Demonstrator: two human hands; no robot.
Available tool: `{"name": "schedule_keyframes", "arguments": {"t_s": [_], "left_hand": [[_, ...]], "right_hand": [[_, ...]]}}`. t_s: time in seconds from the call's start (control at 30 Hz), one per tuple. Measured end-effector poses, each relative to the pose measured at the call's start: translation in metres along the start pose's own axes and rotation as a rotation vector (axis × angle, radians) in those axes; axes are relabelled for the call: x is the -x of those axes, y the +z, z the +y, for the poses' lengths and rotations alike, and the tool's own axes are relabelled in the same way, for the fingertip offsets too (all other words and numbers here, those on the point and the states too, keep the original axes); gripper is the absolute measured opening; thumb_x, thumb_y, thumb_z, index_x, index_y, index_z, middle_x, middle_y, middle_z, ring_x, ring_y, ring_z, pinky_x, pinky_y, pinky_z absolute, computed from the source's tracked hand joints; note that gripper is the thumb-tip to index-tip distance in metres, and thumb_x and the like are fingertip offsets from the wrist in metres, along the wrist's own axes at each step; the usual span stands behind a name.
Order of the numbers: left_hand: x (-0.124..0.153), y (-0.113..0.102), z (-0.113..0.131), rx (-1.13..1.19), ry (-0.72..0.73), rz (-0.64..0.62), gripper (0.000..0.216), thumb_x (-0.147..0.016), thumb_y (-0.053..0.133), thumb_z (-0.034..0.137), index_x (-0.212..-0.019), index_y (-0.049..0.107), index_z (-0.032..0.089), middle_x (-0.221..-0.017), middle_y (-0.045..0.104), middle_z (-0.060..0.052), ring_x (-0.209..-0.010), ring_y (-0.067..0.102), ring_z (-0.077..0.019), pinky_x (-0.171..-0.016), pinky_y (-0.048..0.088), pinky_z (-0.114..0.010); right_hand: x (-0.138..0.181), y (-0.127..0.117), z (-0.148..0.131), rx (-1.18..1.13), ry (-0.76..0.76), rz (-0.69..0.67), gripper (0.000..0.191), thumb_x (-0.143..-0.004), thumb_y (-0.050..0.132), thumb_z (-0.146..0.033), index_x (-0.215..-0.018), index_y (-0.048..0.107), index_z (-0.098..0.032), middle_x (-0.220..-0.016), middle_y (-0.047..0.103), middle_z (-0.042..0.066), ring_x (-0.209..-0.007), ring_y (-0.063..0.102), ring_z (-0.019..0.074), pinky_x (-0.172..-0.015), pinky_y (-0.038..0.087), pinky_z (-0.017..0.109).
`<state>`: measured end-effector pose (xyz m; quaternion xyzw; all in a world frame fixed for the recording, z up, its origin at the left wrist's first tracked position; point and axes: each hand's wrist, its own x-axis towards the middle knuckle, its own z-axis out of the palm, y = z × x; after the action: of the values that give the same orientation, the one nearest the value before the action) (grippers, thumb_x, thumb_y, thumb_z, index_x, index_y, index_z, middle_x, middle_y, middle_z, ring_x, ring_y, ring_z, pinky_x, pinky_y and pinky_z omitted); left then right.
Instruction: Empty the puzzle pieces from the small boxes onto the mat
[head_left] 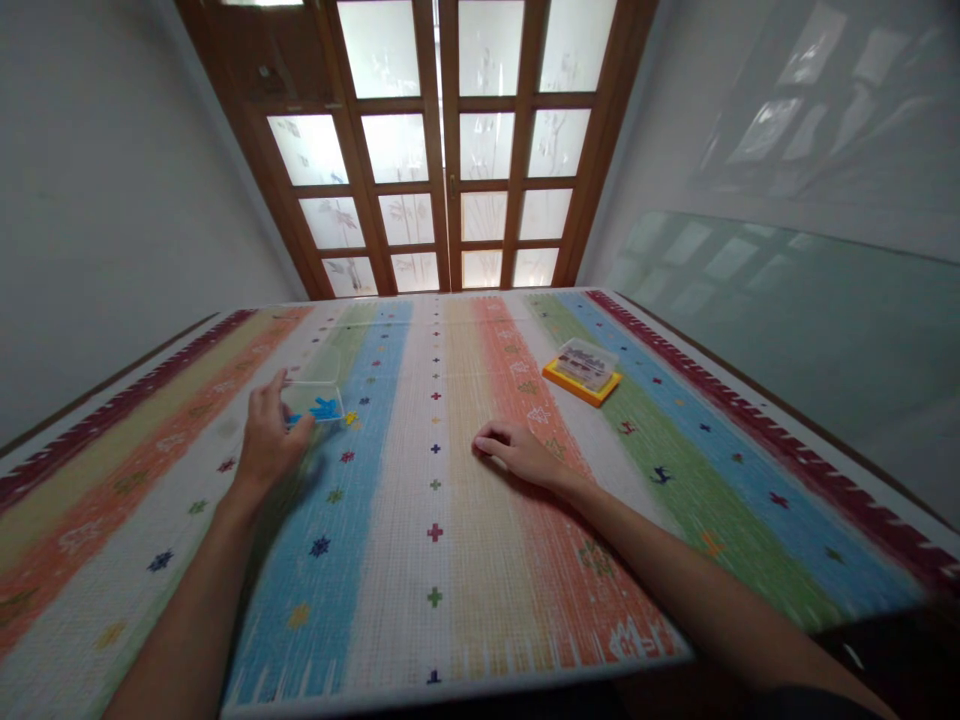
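Note:
My left hand (pixel 266 440) grips the near side of a small clear plastic box (pixel 315 397) that sits on the striped cloth. Small blue pieces (pixel 325 408) lie inside the box. My right hand (pixel 517 452) rests on the cloth near the table's middle, knuckles up and fingers curled under, with nothing visible in it. The two hands are about a forearm's length apart.
A table covered by a colourful striped cloth (pixel 435 560) fills the view. At the back right an orange tray (pixel 582 384) carries a clear lidded box (pixel 586 362). A wooden glass-paned door (pixel 442 150) stands behind the table, and a glass sheet (pixel 810 300) leans on the right wall.

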<state>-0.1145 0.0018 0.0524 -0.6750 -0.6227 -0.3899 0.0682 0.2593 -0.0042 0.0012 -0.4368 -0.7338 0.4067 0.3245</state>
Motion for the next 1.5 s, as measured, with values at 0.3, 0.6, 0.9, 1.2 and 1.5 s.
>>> {"name": "schedule_keyframes", "arguments": {"t_s": [0.3, 0.6, 0.9, 1.2, 1.5], "left_hand": [[0.004, 0.016, -0.018, -0.038, 0.064, -0.086, 0.066, -0.081, 0.063, 0.027, -0.144, 0.046, 0.013, -0.123, 0.049, -0.016, -0.104, 0.056, -0.0320, -0.101, 0.048, -0.059], [0.000, 0.020, -0.016, -0.075, 0.163, -0.126, 0.066, -0.083, 0.058, 0.026, -0.145, 0.043, 0.013, -0.131, 0.050, -0.020, -0.129, 0.051, -0.0382, -0.113, 0.041, -0.059], [-0.007, 0.028, -0.022, -0.183, 0.340, -0.161, 0.070, -0.086, 0.051, 0.026, -0.152, 0.033, 0.014, -0.139, 0.051, -0.021, -0.130, 0.053, -0.0384, -0.112, 0.044, -0.058], [-0.011, 0.025, -0.029, -0.315, 0.476, -0.172, 0.071, -0.089, 0.048, 0.025, -0.155, 0.026, 0.012, -0.138, 0.051, -0.024, -0.129, 0.055, -0.0394, -0.110, 0.047, -0.056], [-0.014, 0.020, -0.032, -0.321, 0.544, -0.250, 0.067, -0.093, 0.044, 0.025, -0.156, 0.025, 0.014, -0.142, 0.052, -0.023, -0.130, 0.056, -0.0383, -0.110, 0.048, -0.055]], "right_hand": [[0.000, 0.001, 0.003, 0.001, -0.022, 0.014, 0.018, -0.091, 0.058, -0.031, -0.082, 0.069, -0.020, -0.087, 0.073, 0.006, -0.084, 0.064, 0.0206, -0.082, 0.048, 0.034], [0.000, 0.003, 0.004, 0.041, -0.039, 0.031, 0.015, -0.090, 0.059, -0.028, -0.082, 0.069, -0.020, -0.089, 0.073, 0.006, -0.085, 0.064, 0.0202, -0.083, 0.048, 0.034], [0.000, 0.005, 0.002, 0.067, -0.042, 0.036, 0.014, -0.092, 0.060, -0.024, -0.086, 0.071, -0.017, -0.090, 0.074, 0.006, -0.084, 0.064, 0.0175, -0.081, 0.048, 0.031], [-0.001, 0.007, 0.001, 0.075, -0.047, 0.041, 0.013, -0.091, 0.061, -0.023, -0.087, 0.072, -0.016, -0.090, 0.073, 0.007, -0.085, 0.065, 0.0181, -0.081, 0.048, 0.031], [-0.001, 0.008, 0.001, 0.085, -0.075, 0.042, 0.013, -0.091, 0.061, -0.021, -0.086, 0.071, -0.016, -0.090, 0.073, 0.007, -0.084, 0.065, 0.0172, -0.080, 0.047, 0.030]]}}
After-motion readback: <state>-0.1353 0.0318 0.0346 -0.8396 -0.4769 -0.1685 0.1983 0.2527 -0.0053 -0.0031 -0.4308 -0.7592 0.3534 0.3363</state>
